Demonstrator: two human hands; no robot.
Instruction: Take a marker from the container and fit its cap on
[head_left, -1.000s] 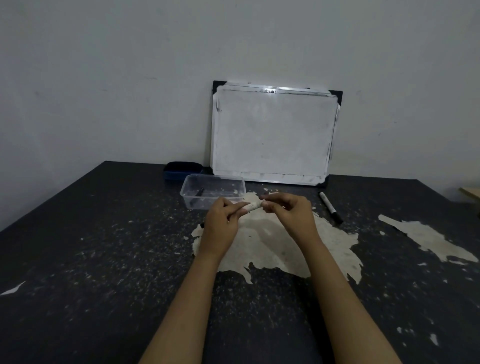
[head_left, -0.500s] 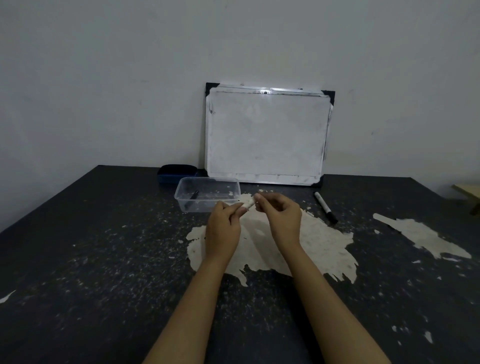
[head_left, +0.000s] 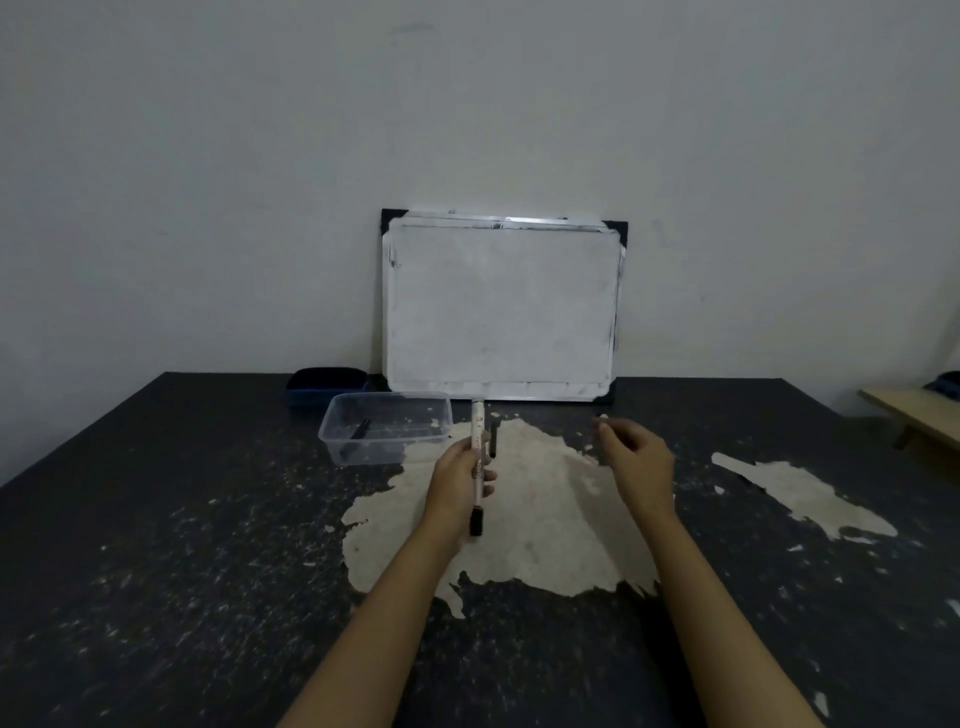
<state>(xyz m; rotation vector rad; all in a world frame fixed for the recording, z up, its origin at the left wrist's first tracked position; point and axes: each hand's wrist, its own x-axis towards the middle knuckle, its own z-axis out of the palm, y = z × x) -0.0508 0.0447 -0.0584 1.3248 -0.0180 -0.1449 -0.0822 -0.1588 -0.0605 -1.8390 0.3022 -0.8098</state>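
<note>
Marker above dark, paint-chipped table, whiteboard against grey wall.

clear tub left, whiteboard behind

Left hand grips marker upright; right hand pinches small cap.

Grey wall — scuffed black table
</note>
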